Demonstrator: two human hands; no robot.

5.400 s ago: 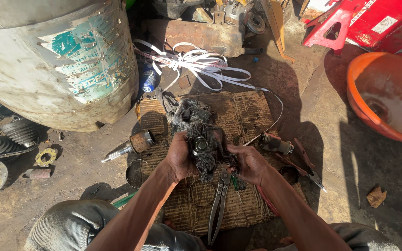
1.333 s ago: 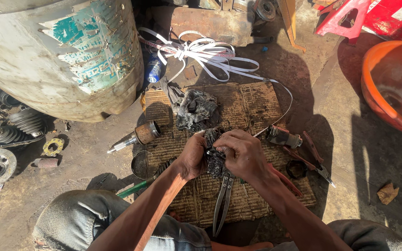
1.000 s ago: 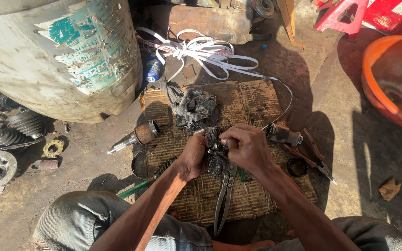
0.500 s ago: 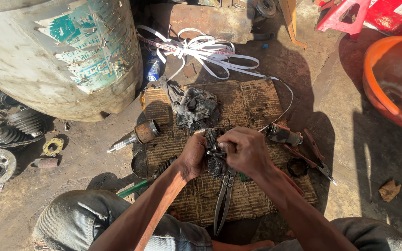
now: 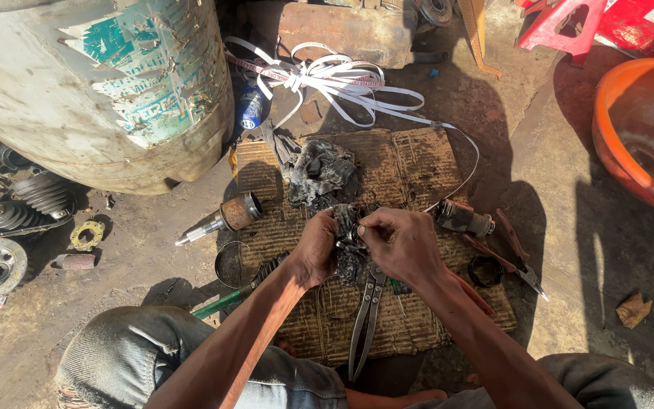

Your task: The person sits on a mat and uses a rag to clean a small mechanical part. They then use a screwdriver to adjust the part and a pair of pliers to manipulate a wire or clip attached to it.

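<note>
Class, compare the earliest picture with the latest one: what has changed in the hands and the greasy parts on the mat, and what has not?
The large greasy lump once held up in both hands now lies as a dark heap on the woven mat. The left hand and right hand now grip a smaller greasy part, closer in. Drum, pliers and white strap stayed put.

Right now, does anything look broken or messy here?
Yes. The big grey metal drum has a torn, peeling teal label, and the white strap lies in a loose tangle. Both hands, left and right, hold a greasy black metal part.
</note>
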